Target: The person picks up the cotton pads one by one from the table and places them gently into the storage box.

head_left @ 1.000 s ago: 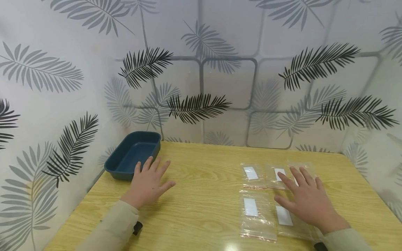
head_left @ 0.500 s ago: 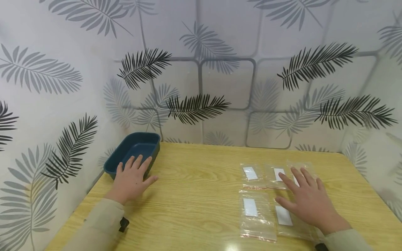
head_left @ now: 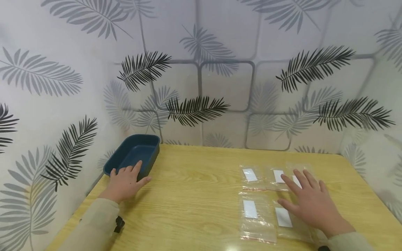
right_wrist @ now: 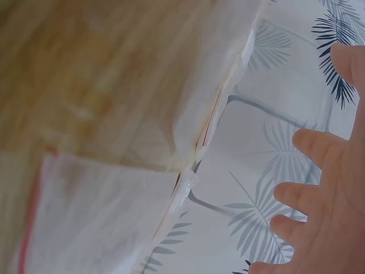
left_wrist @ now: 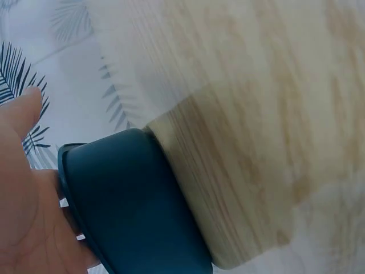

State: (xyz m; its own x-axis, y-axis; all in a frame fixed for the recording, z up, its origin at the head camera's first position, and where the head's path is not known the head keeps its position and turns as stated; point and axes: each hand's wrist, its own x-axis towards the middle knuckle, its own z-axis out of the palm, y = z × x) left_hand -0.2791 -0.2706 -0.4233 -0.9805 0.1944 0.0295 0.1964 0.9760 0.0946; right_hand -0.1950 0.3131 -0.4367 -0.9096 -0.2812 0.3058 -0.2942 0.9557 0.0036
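The blue tub (head_left: 153, 156), far left on the surface (head_left: 194, 195), looks light and stiff, best held by its rim; the left hand (head_left: 123, 183), fingers loosely extended, reaches over it, not gripping. The right hand (head_left: 315, 206), fingers spread, partly hides the plastic bags (head_left: 259, 225) at right, probably slippery, best pinched at an edge.

Left hand (head_left: 124, 183) now farther left, at the near end of the blue tray (head_left: 135, 154)
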